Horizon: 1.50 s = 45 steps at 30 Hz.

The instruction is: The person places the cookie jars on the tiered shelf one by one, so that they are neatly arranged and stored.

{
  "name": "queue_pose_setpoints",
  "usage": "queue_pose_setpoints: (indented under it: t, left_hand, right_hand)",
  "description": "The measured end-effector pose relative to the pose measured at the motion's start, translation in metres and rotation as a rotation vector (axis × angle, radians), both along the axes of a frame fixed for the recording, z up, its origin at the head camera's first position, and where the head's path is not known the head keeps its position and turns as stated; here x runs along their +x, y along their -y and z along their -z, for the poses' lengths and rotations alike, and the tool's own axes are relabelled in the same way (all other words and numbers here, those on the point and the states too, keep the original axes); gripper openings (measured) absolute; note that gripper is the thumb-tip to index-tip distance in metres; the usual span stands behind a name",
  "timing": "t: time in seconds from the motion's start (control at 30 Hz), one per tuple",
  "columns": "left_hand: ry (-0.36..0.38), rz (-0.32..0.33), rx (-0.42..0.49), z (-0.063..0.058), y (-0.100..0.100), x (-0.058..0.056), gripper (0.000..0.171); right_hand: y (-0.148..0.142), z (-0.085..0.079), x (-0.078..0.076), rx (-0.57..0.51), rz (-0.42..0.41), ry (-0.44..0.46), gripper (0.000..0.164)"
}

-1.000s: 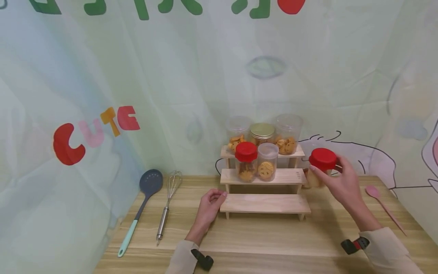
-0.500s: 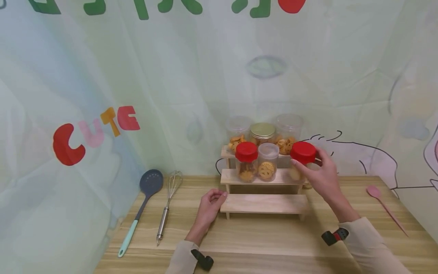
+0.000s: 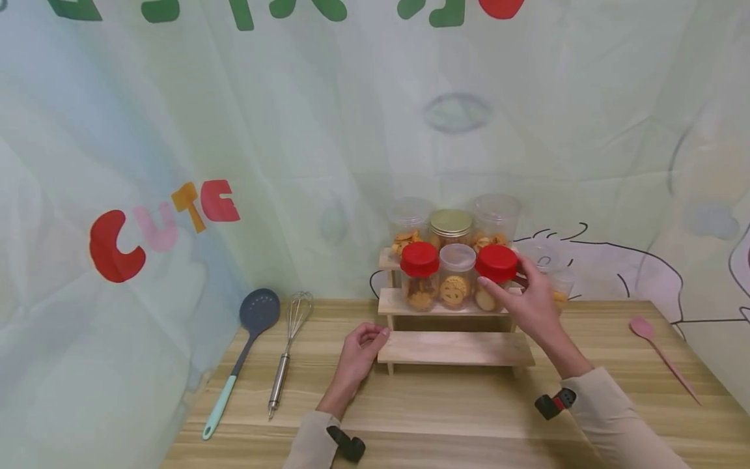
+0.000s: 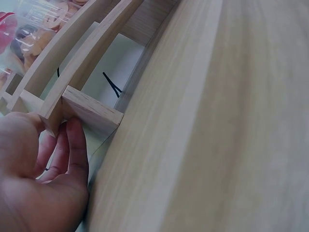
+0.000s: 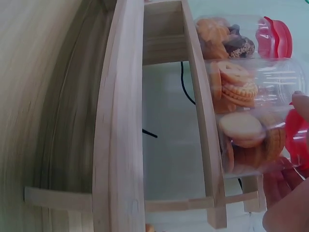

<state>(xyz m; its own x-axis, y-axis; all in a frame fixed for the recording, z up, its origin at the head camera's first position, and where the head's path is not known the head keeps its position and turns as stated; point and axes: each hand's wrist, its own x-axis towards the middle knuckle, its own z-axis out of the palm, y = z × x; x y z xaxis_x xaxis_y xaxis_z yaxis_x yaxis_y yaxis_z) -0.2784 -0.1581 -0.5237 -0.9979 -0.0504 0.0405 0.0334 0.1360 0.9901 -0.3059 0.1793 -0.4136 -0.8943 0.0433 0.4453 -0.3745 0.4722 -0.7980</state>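
A three-step wooden display rack [image 3: 457,348] stands on the table. My left hand [image 3: 356,355] pinches the left end of its lowest step, thumb above and fingers underneath in the left wrist view. My right hand [image 3: 532,306] grips a red-lidded cookie jar [image 3: 497,263] at the right end of the middle step. Seen from the right wrist, that jar's base [image 5: 231,145] is at the step's board, and pale round cookies show inside. Beside it are a clear-lidded cookie jar [image 3: 456,279] and another red-lidded jar [image 3: 419,277]. The lowest step holds no jars.
On the top step stand a gold-lidded jar [image 3: 450,225] and two clear jars. More clear jars [image 3: 561,286] stand behind my right hand. A slotted turner [image 3: 252,332] and a whisk [image 3: 287,352] lie left; a pink spoon [image 3: 662,355] lies right. A printed curtain hangs behind.
My right hand has carried the red-lidded jar leftward from beside the rack to the middle step. Clear jars behind that hand have come into sight. The left hand has stayed put.
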Motion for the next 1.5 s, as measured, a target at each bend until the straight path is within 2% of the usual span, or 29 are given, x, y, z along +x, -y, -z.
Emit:
queue_pose_setpoints:
  t: [0.13, 0.4, 0.7, 0.97, 1.17, 1.33, 1.5]
  left_hand:
    - [0.006, -0.001, 0.003, 0.001, 0.0, -0.001, 0.035]
    - [0.004, 0.0, 0.003, 0.001, 0.0, -0.001, 0.037]
    - [-0.007, 0.003, -0.006, 0.002, 0.0, -0.001, 0.037]
    - [-0.015, 0.006, -0.009, 0.002, 0.0, -0.001, 0.036]
    - [-0.007, 0.004, -0.007, 0.001, 0.002, 0.0, 0.036]
    - [-0.008, 0.002, -0.009, 0.003, 0.002, -0.001, 0.035]
    - [-0.008, 0.007, -0.017, 0.003, 0.001, -0.002, 0.035]
  right_hand:
    - [-0.004, 0.002, -0.001, 0.023, -0.026, -0.001, 0.082]
    - [-0.007, 0.006, 0.002, 0.018, -0.034, 0.093, 0.084]
    - [-0.002, 0.01, -0.004, -0.011, -0.028, 0.074, 0.082]
    - [-0.007, 0.011, -0.002, 0.029, -0.05, 0.076, 0.084]
    - [-0.022, 0.017, 0.004, 0.085, -0.068, 0.054, 0.076]
    - [-0.045, 0.025, 0.008, 0.113, -0.05, 0.058, 0.067]
    - [-0.077, 0.032, 0.009, 0.116, 0.054, 0.051, 0.054]
